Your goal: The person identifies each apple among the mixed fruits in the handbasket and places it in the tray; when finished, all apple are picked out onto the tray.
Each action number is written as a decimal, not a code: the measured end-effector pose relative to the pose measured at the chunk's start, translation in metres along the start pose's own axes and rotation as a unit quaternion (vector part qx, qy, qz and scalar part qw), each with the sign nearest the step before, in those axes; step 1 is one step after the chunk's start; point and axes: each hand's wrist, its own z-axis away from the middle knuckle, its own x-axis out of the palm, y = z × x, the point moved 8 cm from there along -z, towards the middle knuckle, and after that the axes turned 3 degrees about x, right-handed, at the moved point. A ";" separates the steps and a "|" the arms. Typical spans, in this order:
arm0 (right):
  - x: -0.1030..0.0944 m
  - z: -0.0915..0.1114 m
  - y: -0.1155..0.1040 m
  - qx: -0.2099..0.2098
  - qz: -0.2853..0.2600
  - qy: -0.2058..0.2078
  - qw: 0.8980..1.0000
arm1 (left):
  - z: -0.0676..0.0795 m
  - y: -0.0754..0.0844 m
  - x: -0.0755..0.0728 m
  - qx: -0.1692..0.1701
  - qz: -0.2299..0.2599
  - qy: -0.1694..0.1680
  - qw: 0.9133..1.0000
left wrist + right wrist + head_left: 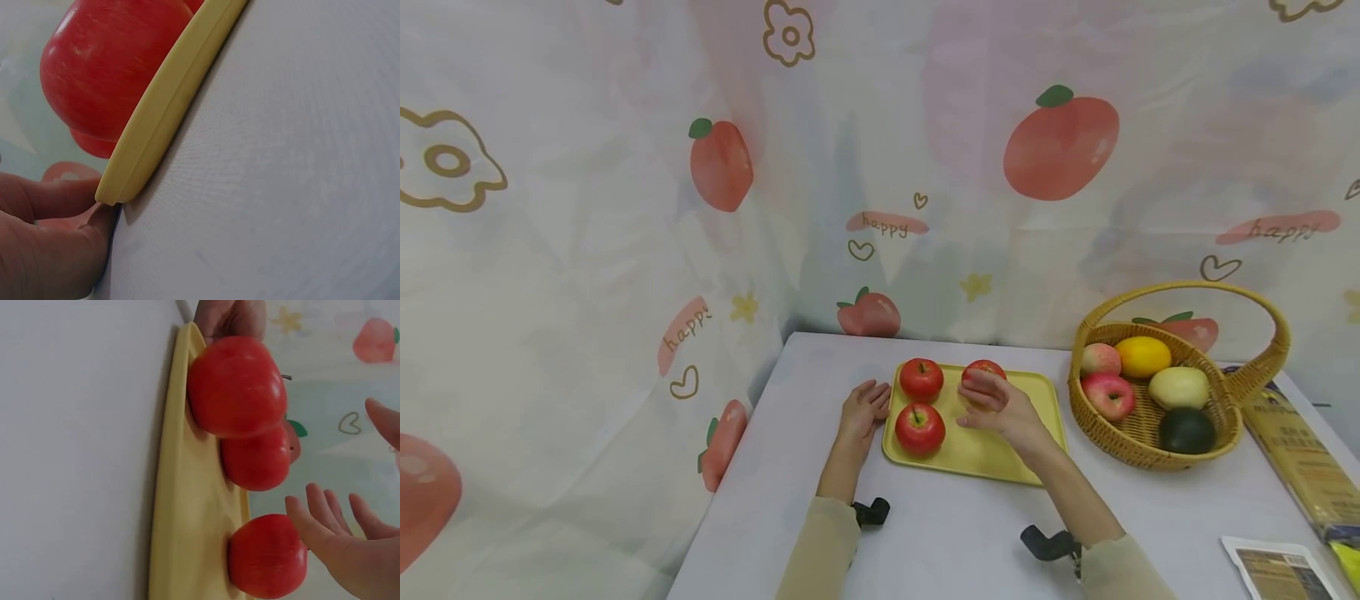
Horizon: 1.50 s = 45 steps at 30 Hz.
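Three red apples sit on a yellow tray: a front apple, a back left apple and a back right apple, which is partly behind my right hand. My left hand rests beside the tray's left edge. In the left wrist view, its fingertips meet the tray's rim by a corner. Over the right part of the tray is my right hand, its fingers spread and holding nothing. In the right wrist view, those fingers are close to the lowest apple, apart from it or just touching, I cannot tell.
To the right of the tray stands a wicker basket with a tall handle and several fruits in it, among them a yellow one and a dark green one. Flat packages lie along the table's right side. Patterned cloth walls stand behind and left.
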 end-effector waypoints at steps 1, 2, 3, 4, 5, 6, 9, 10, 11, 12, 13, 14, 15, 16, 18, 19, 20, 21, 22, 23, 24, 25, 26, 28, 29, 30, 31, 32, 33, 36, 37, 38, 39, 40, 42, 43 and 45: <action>-0.002 0.001 -0.004 -0.004 -0.001 -0.001 1.000 | 0.000 0.000 0.000 0.000 0.000 0.000 1.000; -0.005 0.001 -0.007 -0.007 0.000 0.000 1.000 | -0.001 0.000 -0.001 0.000 0.000 0.001 1.000; -0.008 0.002 -0.010 -0.009 0.004 0.003 1.000 | -0.001 -0.001 -0.001 0.000 0.000 0.001 1.000; -0.011 0.002 -0.013 -0.011 0.008 0.007 1.000 | -0.001 -0.001 -0.001 0.000 0.000 0.002 1.000; -0.014 0.002 -0.016 -0.014 0.013 0.012 1.000 | -0.002 -0.002 -0.002 -0.001 0.000 0.003 1.000; -0.018 0.003 -0.018 -0.015 0.018 0.018 1.000 | -0.002 -0.003 -0.002 -0.002 0.000 0.004 1.000; -0.028 0.005 -0.028 -0.021 0.031 0.029 0.999 | -0.004 -0.004 -0.003 -0.001 -0.003 0.005 1.000; -0.031 0.006 -0.031 -0.021 0.034 0.031 0.999 | -0.004 -0.005 -0.003 0.000 -0.003 0.005 1.000; -0.034 0.007 -0.035 -0.022 0.038 0.033 0.998 | -0.004 -0.005 -0.003 0.000 -0.003 0.005 1.000; -0.037 0.009 -0.038 -0.023 0.040 0.035 0.998 | -0.004 -0.005 -0.003 0.001 -0.003 0.005 1.000; -0.040 0.010 -0.042 -0.024 0.043 0.035 0.998 | -0.004 -0.005 -0.003 0.002 -0.002 0.006 1.000; -0.043 0.011 -0.046 -0.025 0.044 0.037 0.998 | -0.004 -0.004 -0.003 0.003 -0.001 0.006 1.000; -0.046 0.012 -0.049 -0.025 0.047 0.040 0.998 | -0.004 -0.003 -0.003 0.004 -0.001 0.006 1.000; -0.049 0.013 -0.053 -0.026 0.051 0.043 0.997 | -0.004 -0.003 -0.003 0.005 -0.001 0.006 1.000; -0.055 0.014 -0.060 -0.027 0.050 0.048 0.997 | -0.003 -0.002 -0.003 0.004 0.001 0.007 1.000; -0.058 0.015 -0.063 -0.025 0.053 0.049 0.997 | -0.003 -0.002 -0.003 0.004 0.001 0.007 1.000; -0.061 0.016 -0.066 -0.023 0.056 0.052 0.997 | -0.003 -0.002 -0.002 0.004 0.001 0.006 1.000; -0.063 0.017 -0.070 -0.022 0.066 0.053 0.996 | -0.003 -0.002 -0.002 0.003 0.001 0.006 1.000; -0.067 0.018 -0.074 -0.020 0.074 0.055 0.996 | -0.003 -0.002 -0.002 0.002 0.000 0.006 1.000; -0.070 0.018 -0.076 -0.016 0.082 0.056 0.995 | -0.002 -0.002 -0.003 0.001 0.000 0.006 1.000; -0.074 0.019 -0.079 -0.013 0.088 0.058 0.994 | -0.002 -0.002 -0.003 0.001 -0.001 0.005 1.000; -0.078 0.020 -0.082 -0.010 0.096 0.058 0.994 | -0.002 -0.002 -0.002 0.001 -0.001 0.004 1.000; -0.081 0.021 -0.085 -0.008 0.102 0.059 0.993 | -0.001 -0.001 -0.002 0.002 0.000 0.002 1.000; -0.090 0.023 -0.090 -0.004 0.103 0.057 0.993 | -0.001 -0.001 -0.002 0.003 0.001 -0.001 1.000; -0.094 0.024 -0.092 -0.004 0.100 0.054 0.994 | -0.001 0.000 -0.001 0.005 0.002 -0.003 1.000; -0.098 0.026 -0.094 -0.005 0.098 0.051 0.994 | -0.001 0.000 -0.001 0.005 0.003 -0.004 1.000; -0.101 0.026 -0.096 -0.007 0.101 0.047 0.994 | -0.001 0.000 -0.001 0.004 0.005 -0.004 1.000; -0.104 0.027 -0.098 -0.010 0.105 0.042 0.993 | -0.001 0.000 -0.001 0.003 0.006 -0.003 1.000; -0.108 0.027 -0.100 -0.014 0.110 0.037 0.993 | -0.002 0.000 -0.002 0.001 0.007 -0.003 1.000; -0.117 0.029 -0.106 -0.023 0.123 0.019 0.992 | -0.003 -0.001 -0.003 -0.002 0.006 -0.001 1.000; -0.120 0.030 -0.107 -0.026 0.129 0.013 0.991 | -0.003 -0.001 -0.003 -0.002 0.004 -0.001 1.000; -0.123 0.031 -0.108 -0.030 0.134 0.008 0.991 | -0.004 -0.002 -0.003 -0.001 0.003 -0.001 1.000; -0.126 0.032 -0.110 -0.032 0.135 0.004 0.990 | -0.004 -0.002 -0.003 -0.001 0.003 0.000 1.000; -0.129 0.033 -0.111 -0.033 0.139 0.002 0.990 | -0.004 -0.002 -0.004 0.000 0.004 0.000 1.000; -0.136 0.035 -0.112 -0.031 0.142 -0.003 0.989 | -0.004 -0.002 -0.003 0.002 0.004 -0.001 1.000; -0.140 0.035 -0.113 -0.028 0.142 -0.004 0.989 | -0.004 -0.002 -0.003 0.002 0.004 -0.002 1.000; -0.148 0.037 -0.113 -0.014 0.147 -0.004 0.989 | -0.003 -0.002 -0.003 0.001 0.003 -0.004 1.000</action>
